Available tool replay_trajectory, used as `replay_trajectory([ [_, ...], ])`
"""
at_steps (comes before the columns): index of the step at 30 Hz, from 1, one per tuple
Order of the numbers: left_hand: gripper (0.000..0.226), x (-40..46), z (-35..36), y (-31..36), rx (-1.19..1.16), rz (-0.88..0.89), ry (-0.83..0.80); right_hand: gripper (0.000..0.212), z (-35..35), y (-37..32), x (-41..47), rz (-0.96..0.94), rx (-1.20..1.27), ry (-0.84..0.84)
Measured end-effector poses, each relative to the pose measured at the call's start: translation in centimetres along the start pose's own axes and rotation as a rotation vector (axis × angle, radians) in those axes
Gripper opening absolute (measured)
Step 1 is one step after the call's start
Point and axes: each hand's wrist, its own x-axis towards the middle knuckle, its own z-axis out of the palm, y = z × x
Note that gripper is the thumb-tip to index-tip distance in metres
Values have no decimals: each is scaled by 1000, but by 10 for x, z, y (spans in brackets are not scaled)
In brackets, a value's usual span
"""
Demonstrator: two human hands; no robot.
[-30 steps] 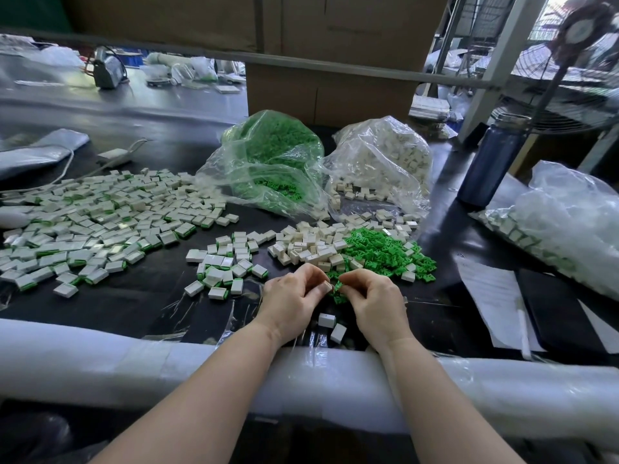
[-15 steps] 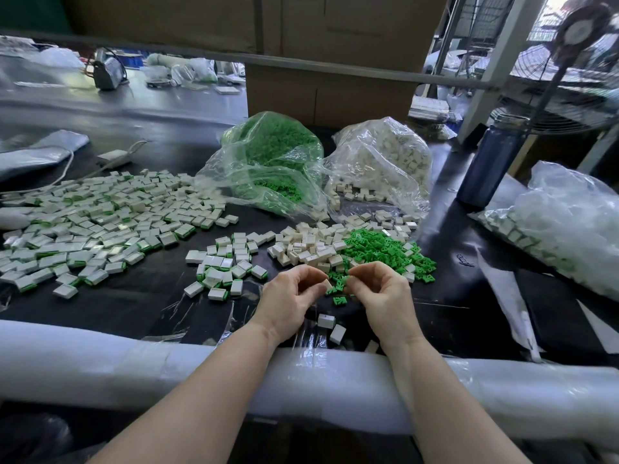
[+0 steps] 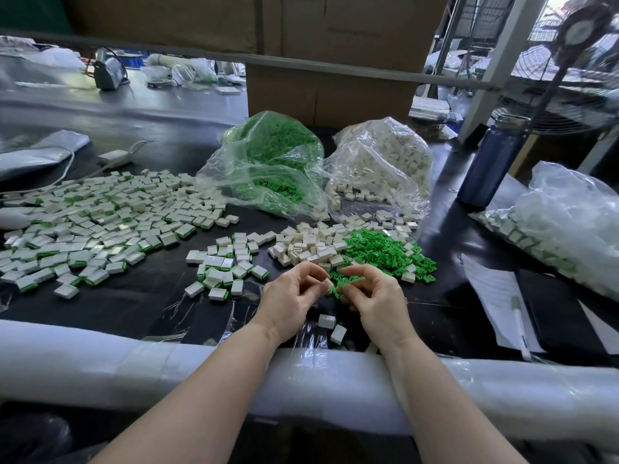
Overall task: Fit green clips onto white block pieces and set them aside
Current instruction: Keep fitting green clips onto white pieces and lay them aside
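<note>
My left hand [image 3: 292, 298] pinches a small white block piece [image 3: 327, 283] at its fingertips. My right hand [image 3: 372, 298] holds a bunch of green clips [image 3: 345, 283] right beside that block. Just behind the hands lie a heap of loose white blocks [image 3: 308, 246] and a heap of loose green clips [image 3: 385, 252]. Fitted blocks with green edges form a small group [image 3: 227, 266] to the left and a wide spread [image 3: 100, 222] at the far left. Two loose white blocks [image 3: 331, 326] lie near the table's front edge below my hands.
A plastic bag of green clips [image 3: 268, 162] and a bag of white blocks [image 3: 385, 159] stand behind the heaps. Another filled bag [image 3: 562, 222] lies at the right, with papers and a pen [image 3: 499, 306] and a blue bottle [image 3: 492, 162]. A padded white rail [image 3: 100, 363] runs along the front edge.
Both hands have lifted slightly off the table and drawn a little apart. The white block now shows at the left fingertips and the green clips hang from the right fingers.
</note>
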Motion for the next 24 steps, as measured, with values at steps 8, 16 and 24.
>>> replay_trajectory([
  [8, 14, 2, 0, -4, -10, -3, -17, 22, -3, -2, 1, -8, 151, 20],
  [16, 13, 2, 0, -6, 16, -15, -20, 19, -3, -4, -1, -35, 215, -26],
  [24, 10, 1, 0, -4, 40, -14, -18, 13, -4, -4, -1, 17, 324, -27],
])
